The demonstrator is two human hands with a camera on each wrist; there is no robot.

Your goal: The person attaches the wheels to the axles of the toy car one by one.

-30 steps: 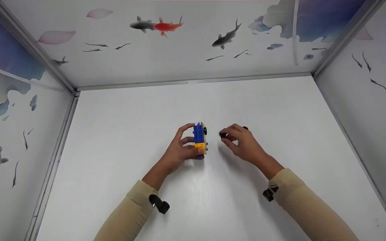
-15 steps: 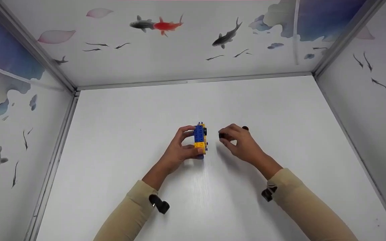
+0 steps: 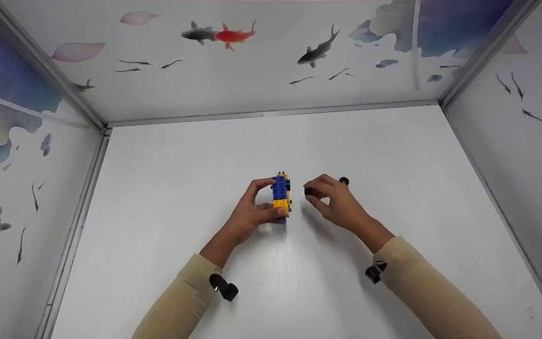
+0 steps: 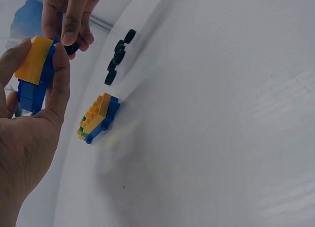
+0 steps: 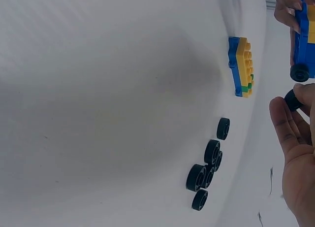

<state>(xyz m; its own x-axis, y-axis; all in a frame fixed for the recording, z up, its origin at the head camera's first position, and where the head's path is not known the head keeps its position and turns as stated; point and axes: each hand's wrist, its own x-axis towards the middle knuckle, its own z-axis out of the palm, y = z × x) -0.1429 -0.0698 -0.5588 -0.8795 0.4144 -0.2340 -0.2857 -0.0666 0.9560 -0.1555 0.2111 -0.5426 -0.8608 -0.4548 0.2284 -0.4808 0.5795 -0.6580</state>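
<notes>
My left hand (image 3: 251,213) holds a toy brick car (image 3: 279,189) of blue and yellow blocks, raised and turned on its side. Its studded blue face shows in the head view. One black wheel (image 5: 299,73) is mounted on the car, as the right wrist view shows. Between the thumb and fingers of my right hand (image 3: 341,203) is a second black wheel (image 5: 292,101), pinched just to the right of the car and apart from it. Part of that wheel is hidden by the fingers.
On the white table lies another yellow and blue brick piece (image 4: 101,116) with a little green. Several loose black wheels (image 5: 197,177) are grouped near it. In the head view only one loose wheel (image 3: 344,181) shows beyond my right hand. Printed walls enclose the table.
My right hand has shifted slightly left with its wheel, closer to the car, uncovering more of the loose wheel behind it. The left hand's upper finger has come down a little along the car.
</notes>
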